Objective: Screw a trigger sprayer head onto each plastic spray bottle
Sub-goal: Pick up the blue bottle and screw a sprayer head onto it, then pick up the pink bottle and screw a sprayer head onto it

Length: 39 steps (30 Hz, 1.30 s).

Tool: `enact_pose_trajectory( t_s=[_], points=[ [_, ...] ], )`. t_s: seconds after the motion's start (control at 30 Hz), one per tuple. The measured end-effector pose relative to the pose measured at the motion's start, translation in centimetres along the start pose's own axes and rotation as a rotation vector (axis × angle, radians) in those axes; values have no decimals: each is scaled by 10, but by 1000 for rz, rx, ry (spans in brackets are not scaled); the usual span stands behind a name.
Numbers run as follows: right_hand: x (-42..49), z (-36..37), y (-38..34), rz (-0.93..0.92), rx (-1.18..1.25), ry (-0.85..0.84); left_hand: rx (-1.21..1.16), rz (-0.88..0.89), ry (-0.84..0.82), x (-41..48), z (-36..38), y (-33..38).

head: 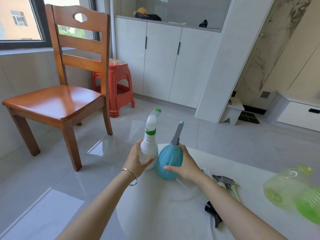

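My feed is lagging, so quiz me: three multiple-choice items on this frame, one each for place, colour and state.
1. The round teal plastic bottle stands where?
A. wooden chair
B. white table
C. floor

2. Collar colour on the white plastic bottle?
A. green
B. red
C. black

3. The pale green translucent bottle is:
A. upright
B. held
C. lying down

B: it rests on the white table, under the right hand.
A: green ring below its sprayer, left hand gripping.
C: it lies sideways, untouched.
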State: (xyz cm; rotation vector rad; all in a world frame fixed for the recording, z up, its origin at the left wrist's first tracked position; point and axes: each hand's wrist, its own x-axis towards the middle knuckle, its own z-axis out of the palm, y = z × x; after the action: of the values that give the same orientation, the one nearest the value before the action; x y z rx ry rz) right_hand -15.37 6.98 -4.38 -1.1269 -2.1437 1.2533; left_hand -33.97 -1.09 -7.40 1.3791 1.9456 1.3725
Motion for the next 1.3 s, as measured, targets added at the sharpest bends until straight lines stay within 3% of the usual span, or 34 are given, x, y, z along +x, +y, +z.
enact_pose_trajectory(
  t_s=[0.53,0.7,0.87,1.1,1.3],
  points=[
    [3,-5,3,15,-7,-73,47,-118,-38,-4,0,0],
    [-17,-12,-1,25,-9,-2,50,-177,105,-27,-5,11],
    [-52,-37,-13,-41,30,56,-21,-103,269,-66,-1,39],
    [-124,-101,-10,-110,-27,167,-35,-30,76,-93,29,100],
    [-196,-175,19,-146,-239,370,142,109,-181,-112,97,156]
  ],
)
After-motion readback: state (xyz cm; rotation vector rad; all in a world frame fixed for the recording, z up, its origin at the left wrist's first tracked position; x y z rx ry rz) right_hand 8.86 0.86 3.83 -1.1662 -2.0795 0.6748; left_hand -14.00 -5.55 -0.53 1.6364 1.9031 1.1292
